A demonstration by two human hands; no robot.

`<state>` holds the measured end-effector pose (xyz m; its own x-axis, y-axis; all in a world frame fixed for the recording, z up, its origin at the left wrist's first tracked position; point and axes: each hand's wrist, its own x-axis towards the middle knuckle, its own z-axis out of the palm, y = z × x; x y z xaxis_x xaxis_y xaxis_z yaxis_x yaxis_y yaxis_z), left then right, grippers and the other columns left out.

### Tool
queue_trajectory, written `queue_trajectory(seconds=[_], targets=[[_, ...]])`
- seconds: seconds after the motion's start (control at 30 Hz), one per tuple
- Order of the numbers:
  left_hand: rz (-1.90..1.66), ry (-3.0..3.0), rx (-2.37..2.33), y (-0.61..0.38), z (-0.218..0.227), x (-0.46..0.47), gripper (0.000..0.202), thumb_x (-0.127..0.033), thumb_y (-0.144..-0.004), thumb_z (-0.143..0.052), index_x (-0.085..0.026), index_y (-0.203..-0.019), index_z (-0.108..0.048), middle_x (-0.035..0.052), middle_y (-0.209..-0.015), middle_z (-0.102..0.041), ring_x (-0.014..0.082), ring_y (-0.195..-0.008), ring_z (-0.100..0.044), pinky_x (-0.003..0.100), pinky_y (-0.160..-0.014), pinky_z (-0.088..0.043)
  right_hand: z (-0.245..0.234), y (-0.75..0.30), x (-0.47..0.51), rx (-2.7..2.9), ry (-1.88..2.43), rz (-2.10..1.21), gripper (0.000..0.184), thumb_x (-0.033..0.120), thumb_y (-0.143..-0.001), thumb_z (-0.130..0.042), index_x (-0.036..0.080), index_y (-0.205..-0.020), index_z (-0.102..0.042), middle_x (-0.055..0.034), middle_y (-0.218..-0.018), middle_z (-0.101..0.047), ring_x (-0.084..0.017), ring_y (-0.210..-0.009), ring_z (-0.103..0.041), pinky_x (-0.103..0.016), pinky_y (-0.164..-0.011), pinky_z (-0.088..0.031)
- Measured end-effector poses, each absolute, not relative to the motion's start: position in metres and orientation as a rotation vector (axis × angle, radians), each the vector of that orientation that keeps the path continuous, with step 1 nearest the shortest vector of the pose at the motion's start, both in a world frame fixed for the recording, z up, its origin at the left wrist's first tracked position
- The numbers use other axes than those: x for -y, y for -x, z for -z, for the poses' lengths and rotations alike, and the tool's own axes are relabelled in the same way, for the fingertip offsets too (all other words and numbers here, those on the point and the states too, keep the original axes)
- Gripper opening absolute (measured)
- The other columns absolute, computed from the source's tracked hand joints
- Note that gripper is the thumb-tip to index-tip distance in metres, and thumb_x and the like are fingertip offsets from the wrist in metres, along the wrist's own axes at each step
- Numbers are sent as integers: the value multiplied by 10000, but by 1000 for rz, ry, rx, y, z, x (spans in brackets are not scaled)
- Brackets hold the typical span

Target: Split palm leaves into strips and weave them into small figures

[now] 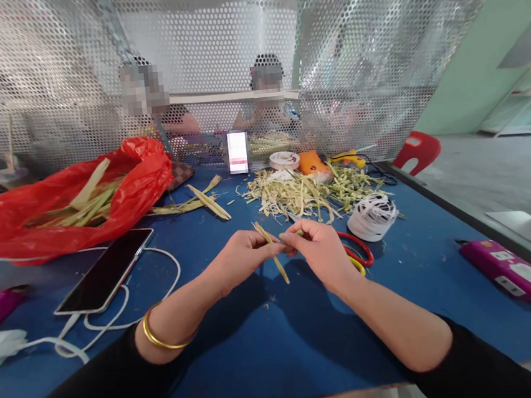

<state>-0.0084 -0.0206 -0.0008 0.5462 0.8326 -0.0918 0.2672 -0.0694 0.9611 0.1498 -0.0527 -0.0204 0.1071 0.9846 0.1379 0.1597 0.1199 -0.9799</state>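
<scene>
Both my hands meet over the blue table (270, 342), pinching one thin yellow-green leaf strip (279, 268). My left hand (243, 254), with a gold bangle on the wrist, is closed on the strip's upper part. My right hand (315, 249) is closed on it from the right, fingertips touching those of the left. The strip's lower end hangs free below the fingers. Red-handled scissors (360, 254) lie just right of my right hand.
A red plastic bag (60, 209) holds long leaves at the left. A phone (106, 270) with a white cable lies beside it. A pile of leaf trimmings (307, 192), a white string spool (373, 215) and pink objects (507, 268) sit around. Two people sit behind perforated mesh (374, 57).
</scene>
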Motion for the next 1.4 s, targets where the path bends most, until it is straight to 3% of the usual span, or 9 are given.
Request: queue_trajectory(seconds=[0.2,0.3,0.4,0.47,0.6,0.77,1.03,1.4], targets=[[-501,-1632,-851,10,6,21,143,-261,-717,-641,-177,-711,-757,6,-645,-644,119,-575,-480,226,-552,-336,23,-150,52,1339,1298,-934,164,296,-748,-645,183,-635,-605,30,-498,-582,-128,-488,-548,-260,-521,-432],[-476,-1659,-870,10,7,23,149,-279,-705,-651,-169,-670,-747,6,-634,-640,142,-620,-512,246,-609,-367,19,-151,51,1431,1292,-950,132,273,-763,-626,183,-668,-641,20,-572,-616,-132,-561,-567,-264,-573,-439],[-439,-1667,-913,7,8,25,168,-303,-696,-649,-163,-691,-742,-10,-609,-608,134,-601,-487,251,-609,-355,15,-152,51,1602,1242,-901,105,251,-778,-616,198,-768,-706,-16,-790,-681,-159,-757,-613,-283,-701,-455],[-443,-1664,-949,6,8,26,176,-309,-691,-644,-156,-689,-731,-16,-599,-581,127,-597,-461,250,-601,-337,14,-152,52,1657,1200,-875,93,242,-767,-635,203,-779,-718,-22,-831,-682,-165,-801,-618,-289,-746,-454],[-452,-1604,-949,4,7,29,251,-384,-723,-619,-147,-739,-701,-40,-567,-471,97,-553,-354,239,-540,-260,16,-150,54,1571,1238,-804,78,216,-738,-646,188,-677,-687,-12,-724,-667,-161,-725,-604,-278,-688,-453],[-506,-1524,-918,3,5,32,329,-417,-763,-571,-164,-561,-515,-77,-523,-294,83,-516,-234,242,-505,-194,18,-150,53,1403,1246,-941,125,263,-749,-608,179,-659,-627,11,-641,-607,-126,-609,-527,-249,-572,-407],[-435,-1716,-880,4,5,31,339,-403,-757,-554,-165,-526,-484,-61,-538,-302,89,-534,-263,251,-515,-204,26,-143,57,1250,1220,-956,130,249,-733,-594,183,-624,-570,29,-596,-543,-117,-569,-474,-238,-513,-360],[-308,-1894,-857,5,2,36,374,-331,-790,-493,-188,-501,-303,-65,-533,-214,82,-519,-198,260,-484,-159,25,-140,63,1350,1283,-754,138,223,-735,-567,185,-603,-557,16,-618,-547,-140,-630,-494,-264,-601,-375]])
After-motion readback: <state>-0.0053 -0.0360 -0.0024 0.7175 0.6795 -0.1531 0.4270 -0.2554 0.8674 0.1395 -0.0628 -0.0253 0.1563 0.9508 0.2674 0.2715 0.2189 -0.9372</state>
